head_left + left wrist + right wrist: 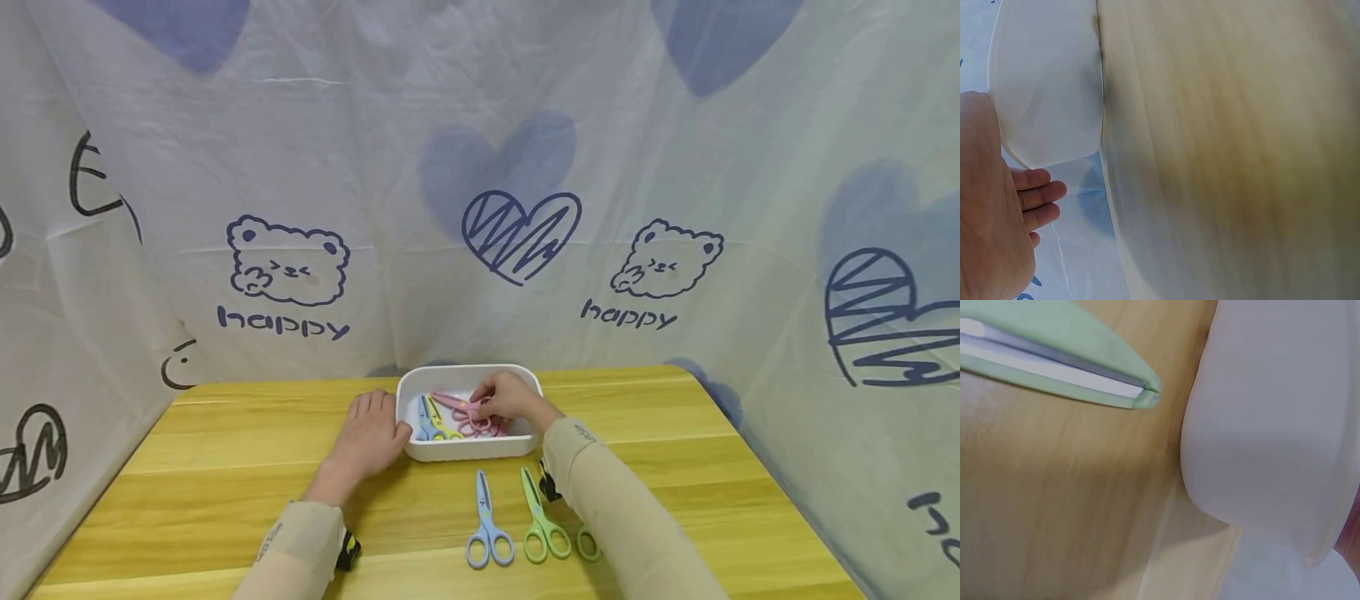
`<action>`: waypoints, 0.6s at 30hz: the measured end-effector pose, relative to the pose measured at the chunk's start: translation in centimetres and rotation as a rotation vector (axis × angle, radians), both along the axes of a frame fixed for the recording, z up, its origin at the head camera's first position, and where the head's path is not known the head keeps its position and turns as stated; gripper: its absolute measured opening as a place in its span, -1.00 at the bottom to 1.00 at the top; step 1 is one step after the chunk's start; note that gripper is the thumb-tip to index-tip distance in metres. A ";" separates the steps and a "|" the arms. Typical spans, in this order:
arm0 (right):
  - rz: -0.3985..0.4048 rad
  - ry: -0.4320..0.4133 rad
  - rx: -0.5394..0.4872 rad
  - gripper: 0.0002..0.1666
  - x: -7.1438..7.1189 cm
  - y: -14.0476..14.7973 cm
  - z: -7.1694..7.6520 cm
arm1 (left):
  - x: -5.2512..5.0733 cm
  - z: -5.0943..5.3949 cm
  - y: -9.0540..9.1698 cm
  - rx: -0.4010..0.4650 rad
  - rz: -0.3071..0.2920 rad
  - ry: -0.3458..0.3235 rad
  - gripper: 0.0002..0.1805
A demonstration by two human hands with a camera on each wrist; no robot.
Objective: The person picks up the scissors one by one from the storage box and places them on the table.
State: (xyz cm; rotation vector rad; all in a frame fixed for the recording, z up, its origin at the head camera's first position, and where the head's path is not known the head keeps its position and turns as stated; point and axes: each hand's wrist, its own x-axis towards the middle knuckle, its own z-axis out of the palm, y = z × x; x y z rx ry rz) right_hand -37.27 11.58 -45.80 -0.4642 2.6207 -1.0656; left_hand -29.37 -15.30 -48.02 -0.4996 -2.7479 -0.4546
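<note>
Pale cloth (397, 167) printed with hearts and bears hangs behind your wood-grained counter (225, 483). From the head view, your right hand (508, 395) pinches pink scissors (453, 402) inside the white tray (472, 450), beside blue and yellow pairs; blue scissors (486, 512) and green scissors (537, 515) lie in front. Left wrist: your left hand (991, 206), fingers loosely extended, rests against the tray's end. Right wrist: green blades point toward the tray's wall; your fingers are hidden.
</note>
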 end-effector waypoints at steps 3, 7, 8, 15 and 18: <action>0.021 0.019 -0.014 -0.79 0.2 0.0 0.2 | 0.0 0.2 0.0 0.006 -0.002 -0.009 -0.56; 0.013 0.019 -0.039 -0.77 0.3 -0.1 -0.1 | -0.1 0.0 -0.1 0.002 -0.005 -0.023 -0.56; 0.008 0.015 -0.045 -0.77 0.3 -0.1 -0.1 | -0.1 0.0 -0.1 -0.001 -0.005 -0.024 -0.56; -0.035 0.019 -0.070 -0.76 0.9 -0.6 0.3 | -0.4 -0.5 -0.2 -0.010 -0.004 -0.005 -0.56; -0.049 0.031 -0.083 -0.73 1.1 -0.7 0.7 | -0.6 -0.6 -0.3 -0.010 -0.003 -0.009 -0.55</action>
